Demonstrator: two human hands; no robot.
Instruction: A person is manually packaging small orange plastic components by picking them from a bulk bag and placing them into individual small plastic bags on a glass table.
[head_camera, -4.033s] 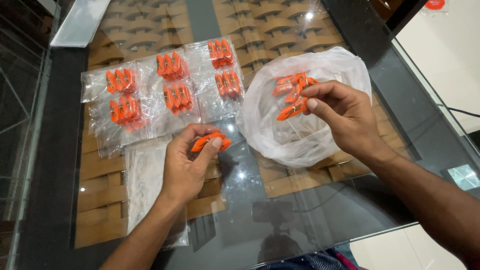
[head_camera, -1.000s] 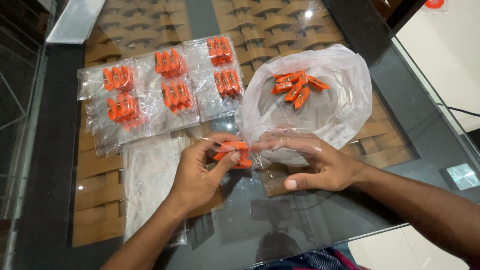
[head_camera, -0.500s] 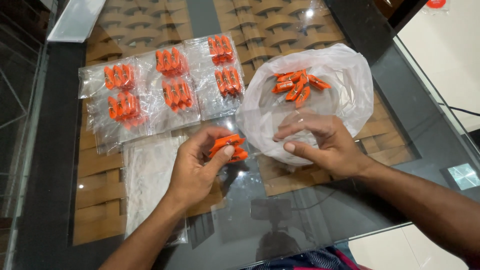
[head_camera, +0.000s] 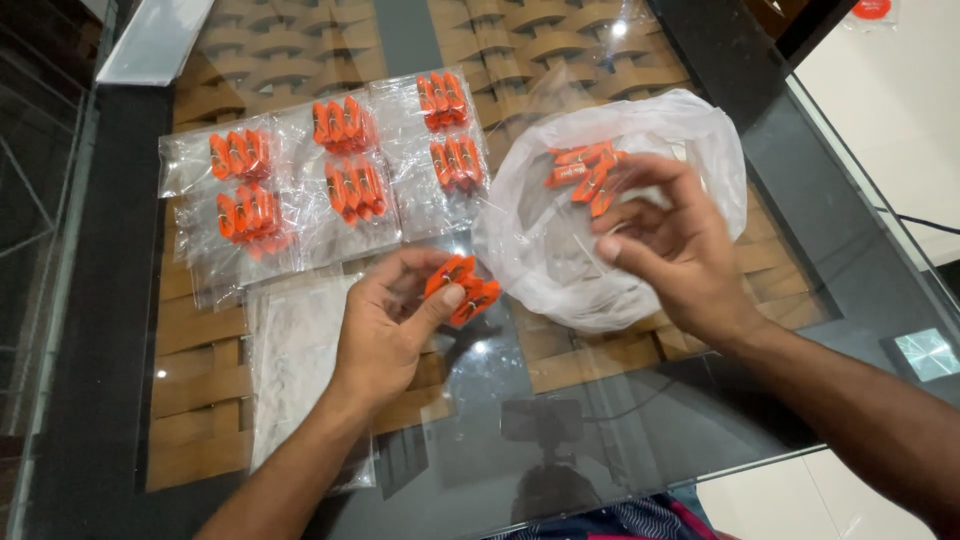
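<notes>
Left hand (head_camera: 385, 330) pinched closed, right hand (head_camera: 672, 245) loosely open

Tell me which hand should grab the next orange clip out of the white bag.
Right. The right hand is already inside the white plastic bag, fingers beside the loose clips. The left hand is full, holding clips.

You are looking down on a glass-topped surface (head_camera: 560, 400) with a dark frame (head_camera: 100, 300) and a woven tan base (head_camera: 540, 50) showing through the glass. At 12 o'clock, bright lamp glints (head_camera: 619, 30) reflect off the glass. At 3 o'clock lies a pale tiled floor (head_camera: 900, 120) with a thin dark cable (head_camera: 925, 222) across it. At 9 o'clock a metal grille (head_camera: 30, 200) stands beyond the frame.
</notes>
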